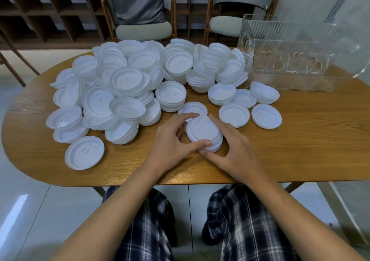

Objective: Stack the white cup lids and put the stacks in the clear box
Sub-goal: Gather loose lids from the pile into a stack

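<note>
**Held stack** (pixel 204 134): a short stack of white cup lids, sitting at the middle of the table (pixel 300 140), a little in from the near edge.

**Left hand** (pixel 172 140): its grip is curling round the stack's left side, thumb lying along the near rim and fingers reaching over the far rim.

**Right hand** (pixel 234 148): its grip is wrapping round the right side, thumb tip touching the near rim next to the left thumb.

**Loose pile** (pixel 120 84): lids lying heaped, some tilted, filling the left half of the table and reaching the far edge.

**Short stacks** (pixel 170 96): several standing between the pile and the hands.

**Flat lids**: two, (pixel 234 114) and (pixel 266 116), lying just right of the held stack. One lid (pixel 85 155) is lying apart near the near-left edge.

**Clear box** (pixel 290 60): ribbed and open-topped, standing at the far-right corner and touching the pile's right flank.

**Open room**: bare wood is showing along the near edge and across the near-right part, between the flat lids and the right edge.

**Beyond the far edge**: two chairs (pixel 143 10) are standing.
</note>
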Tool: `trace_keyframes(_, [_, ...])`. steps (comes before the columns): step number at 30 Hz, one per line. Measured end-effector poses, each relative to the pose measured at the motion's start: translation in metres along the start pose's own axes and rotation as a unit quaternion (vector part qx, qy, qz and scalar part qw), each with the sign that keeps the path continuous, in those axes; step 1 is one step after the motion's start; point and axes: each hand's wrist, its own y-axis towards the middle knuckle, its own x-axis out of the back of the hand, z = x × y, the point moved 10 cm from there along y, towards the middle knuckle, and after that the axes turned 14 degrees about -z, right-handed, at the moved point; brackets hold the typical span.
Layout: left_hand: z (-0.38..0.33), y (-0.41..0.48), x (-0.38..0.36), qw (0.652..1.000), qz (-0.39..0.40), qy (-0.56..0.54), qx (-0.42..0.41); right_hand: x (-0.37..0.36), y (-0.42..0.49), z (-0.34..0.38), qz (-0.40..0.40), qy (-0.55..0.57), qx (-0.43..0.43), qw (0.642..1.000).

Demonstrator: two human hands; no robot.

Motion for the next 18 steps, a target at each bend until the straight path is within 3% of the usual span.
trace_keyframes(4, [-0.002,0.000,-0.007,0.997,0.009,0.059,-0.050,0.001,0.001,0.001,-0.002,-0.002,0.011,1.000])
trace_keyframes(10, [-0.001,-0.004,-0.012,0.997,0.066,0.012,-0.041,0.001,0.000,0.004,-0.004,0.004,0.015,1.000])
trace_keyframes(18, [0.001,-0.001,-0.008,0.998,0.024,0.046,-0.037,0.000,0.001,-0.002,0.002,0.011,-0.020,1.000])
